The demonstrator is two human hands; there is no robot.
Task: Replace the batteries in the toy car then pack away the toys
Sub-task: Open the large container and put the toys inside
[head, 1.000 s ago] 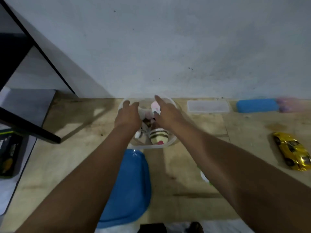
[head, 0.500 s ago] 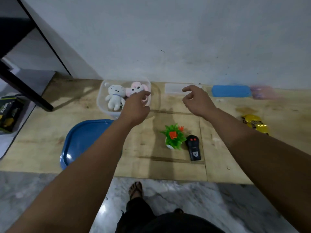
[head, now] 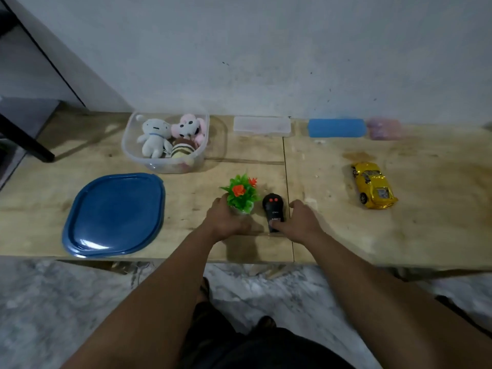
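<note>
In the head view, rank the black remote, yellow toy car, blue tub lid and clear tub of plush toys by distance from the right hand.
1. Black remote: touching the right hand, on its left.
2. Yellow toy car: off to the right.
3. Clear tub of plush toys: back left, near the wall.
4. Blue tub lid: far left, at the table's front edge.

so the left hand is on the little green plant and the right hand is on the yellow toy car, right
Not quite. In the head view the left hand does grip the small green plastic plant with orange flowers, but the right hand is on the black remote control with red buttons, not the car. The shiny yellow toy car sits untouched further right on the wooden table.
</note>
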